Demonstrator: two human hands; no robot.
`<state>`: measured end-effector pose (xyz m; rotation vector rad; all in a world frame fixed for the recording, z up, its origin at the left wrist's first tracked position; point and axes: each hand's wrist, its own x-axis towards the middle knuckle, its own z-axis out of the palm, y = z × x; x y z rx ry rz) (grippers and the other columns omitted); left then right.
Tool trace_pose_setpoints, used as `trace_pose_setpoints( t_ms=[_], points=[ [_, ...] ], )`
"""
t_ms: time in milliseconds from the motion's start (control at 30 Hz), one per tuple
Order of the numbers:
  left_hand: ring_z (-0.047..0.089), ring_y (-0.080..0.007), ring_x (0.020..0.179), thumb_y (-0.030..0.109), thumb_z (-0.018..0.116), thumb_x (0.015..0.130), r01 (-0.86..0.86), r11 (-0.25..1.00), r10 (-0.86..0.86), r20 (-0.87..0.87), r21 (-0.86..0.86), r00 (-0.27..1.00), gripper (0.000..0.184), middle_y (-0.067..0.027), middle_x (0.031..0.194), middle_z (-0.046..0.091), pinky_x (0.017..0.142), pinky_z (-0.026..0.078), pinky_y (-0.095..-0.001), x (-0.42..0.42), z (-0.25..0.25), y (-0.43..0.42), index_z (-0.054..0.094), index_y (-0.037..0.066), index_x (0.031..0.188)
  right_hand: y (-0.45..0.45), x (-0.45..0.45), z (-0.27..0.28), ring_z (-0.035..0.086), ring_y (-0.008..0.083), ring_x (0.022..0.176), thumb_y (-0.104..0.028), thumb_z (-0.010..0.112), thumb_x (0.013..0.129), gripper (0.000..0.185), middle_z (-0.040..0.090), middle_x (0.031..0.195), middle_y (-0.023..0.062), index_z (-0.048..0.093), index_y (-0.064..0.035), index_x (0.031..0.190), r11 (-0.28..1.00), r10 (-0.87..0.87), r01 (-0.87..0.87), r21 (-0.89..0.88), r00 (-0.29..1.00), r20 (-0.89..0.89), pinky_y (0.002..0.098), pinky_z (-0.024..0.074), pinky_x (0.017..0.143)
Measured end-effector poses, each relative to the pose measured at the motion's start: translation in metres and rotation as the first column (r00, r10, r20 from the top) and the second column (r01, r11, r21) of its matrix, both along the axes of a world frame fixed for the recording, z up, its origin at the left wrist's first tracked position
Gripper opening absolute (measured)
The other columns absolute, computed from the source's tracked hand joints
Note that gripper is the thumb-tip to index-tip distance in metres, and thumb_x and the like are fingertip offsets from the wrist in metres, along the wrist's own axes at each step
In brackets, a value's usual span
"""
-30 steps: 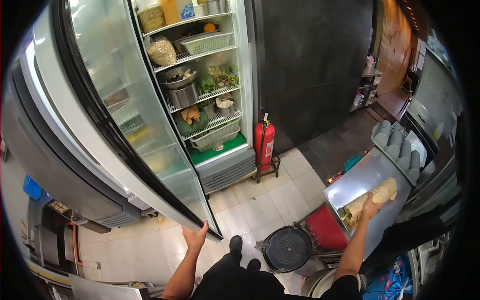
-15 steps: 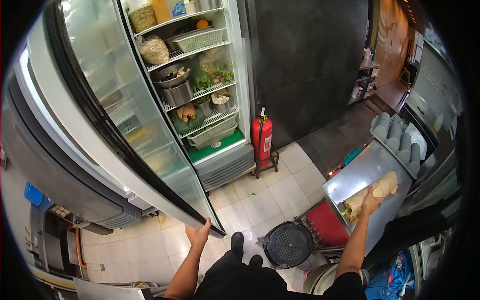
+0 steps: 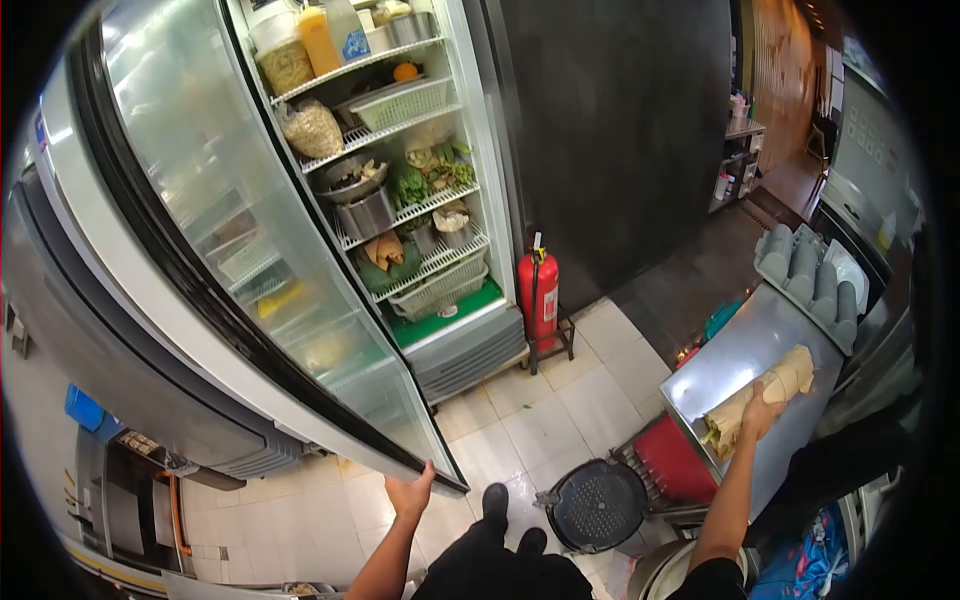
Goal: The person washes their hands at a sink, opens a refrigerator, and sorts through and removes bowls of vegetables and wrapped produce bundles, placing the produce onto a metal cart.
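My left hand [image 3: 409,491] is closed around the lower edge of the open glass fridge door [image 3: 300,330]. On the right, my right hand [image 3: 764,414] grasps a brown paper-wrapped bundle [image 3: 790,375] with green leaves poking out of its near end. The bundle lies on or just above the steel table [image 3: 700,365]; I cannot tell whether it bears on the surface. Inside the fridge [image 3: 450,335], shelves hold a bag of pale food [image 3: 312,130], leafy greens [image 3: 412,185], a steel pot [image 3: 367,215] and a white basket [image 3: 440,293].
A red fire extinguisher [image 3: 540,295] stands on the tiled floor beside the fridge. A black perforated stool [image 3: 597,505] is near my feet, by a red panel [image 3: 672,460]. Grey cylinders in a rack [image 3: 808,280] sit at the table's far end.
The whole view has shifted, so the fridge, extinguisher and table appear farther right and mostly lower. Both hands keep their holds on the door and the wrapped bundle.
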<state>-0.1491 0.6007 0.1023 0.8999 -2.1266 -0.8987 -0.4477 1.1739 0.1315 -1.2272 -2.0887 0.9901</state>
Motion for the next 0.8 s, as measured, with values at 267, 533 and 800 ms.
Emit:
trace_pose_setpoints(
  t_ms=[267, 533, 800],
  points=[
    [0.066, -0.0347, 0.076, 0.025, 0.078, 0.067, -0.030, 0.999, 0.030, 0.005, 0.034, 1.000, 0.034, -0.0184, 0.081, 0.068, 0.070, 0.051, -0.0402, 0.003, -0.007, -0.003, 0.064, -0.001, 0.083, -0.009, 0.005, 0.014, 0.046, 0.0425, 0.122, -0.057, 0.067, 0.072, 0.103, 0.044, 0.135, 0.0290, 0.021, -0.0003, 0.145, 1.000, 0.010, -0.009, -0.026, 1.000, 0.027, 0.0435, 0.0348, 0.104],
    [0.066, -0.0325, 0.066, 0.027, 0.078, 0.064, 0.017, 0.999, -0.014, 0.080, -0.038, 0.997, 0.029, -0.0130, 0.069, 0.067, 0.064, 0.052, -0.0405, 0.007, 0.008, -0.007, 0.066, 0.002, 0.070, 0.001, -0.001, -0.006, 0.044, 0.0416, 0.124, -0.054, 0.066, 0.074, 0.099, 0.042, 0.136, 0.0301, 0.022, -0.0022, 0.146, 0.999, -0.005, 0.008, 0.043, 0.999, -0.050, 0.0434, 0.0349, 0.104],
    [0.065, -0.0314, 0.065, 0.031, 0.078, 0.062, 0.081, 0.982, -0.072, 0.057, -0.168, 0.996, 0.030, -0.0096, 0.068, 0.067, 0.063, 0.052, -0.0408, 0.017, 0.009, -0.021, 0.066, 0.005, 0.070, -0.003, 0.000, 0.000, 0.047, 0.0415, 0.122, -0.055, 0.067, 0.073, 0.100, 0.046, 0.134, 0.0278, 0.022, -0.0020, 0.145, 0.999, -0.034, 0.034, 0.036, 0.999, 0.004, 0.0430, 0.0351, 0.104]
  ],
)
